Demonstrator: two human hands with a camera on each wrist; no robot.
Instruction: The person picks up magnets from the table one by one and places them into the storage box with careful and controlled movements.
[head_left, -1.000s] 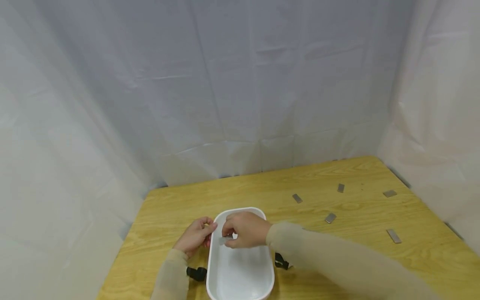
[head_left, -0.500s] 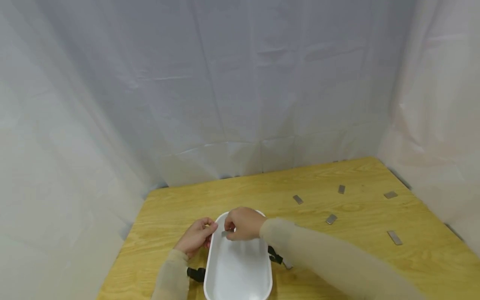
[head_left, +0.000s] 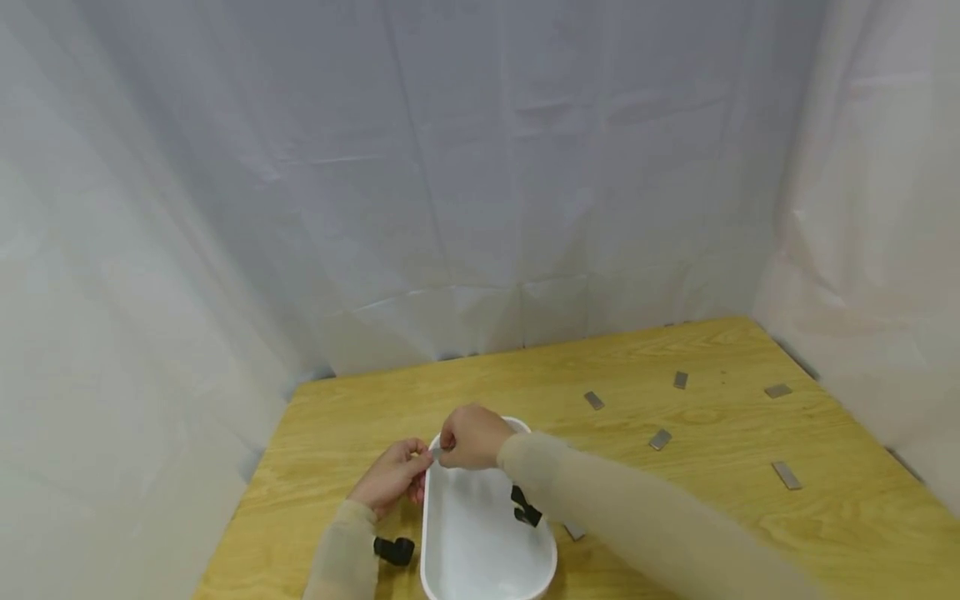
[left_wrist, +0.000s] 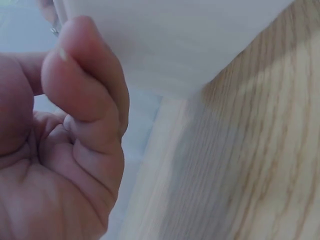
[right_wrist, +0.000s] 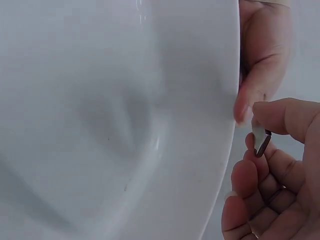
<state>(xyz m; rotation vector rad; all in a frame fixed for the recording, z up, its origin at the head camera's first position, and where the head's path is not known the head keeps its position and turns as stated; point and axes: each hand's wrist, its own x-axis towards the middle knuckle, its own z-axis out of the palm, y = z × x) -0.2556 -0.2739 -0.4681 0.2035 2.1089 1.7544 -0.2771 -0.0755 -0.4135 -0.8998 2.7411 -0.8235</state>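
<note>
My left hand [head_left: 392, 477] grips the left rim of a white oblong tray [head_left: 480, 533] with rounded corners. In the left wrist view its fingers [left_wrist: 87, 95] curl beside the tray's outer wall [left_wrist: 165, 45]. My right hand [head_left: 474, 437] reaches over the tray's far end to that same rim, close to the left thumb. Thumb and fingers pinch a small flat grey piece [right_wrist: 260, 137], metallic in look, just outside the rim in the right wrist view. The right hand mostly covers this piece in the head view.
Several similar flat grey pieces, such as this one [head_left: 660, 439], lie scattered over the right half of the wooden table [head_left: 525, 375]. Another grey piece [head_left: 573, 531] lies right of the tray, near the right forearm. White sheeting [head_left: 480, 208] hangs behind and at both sides.
My right hand has moved from over the tray's inside up and left to the left rim, carrying the grey piece. The tray has shifted slightly; my left hand stays at its rim.
</note>
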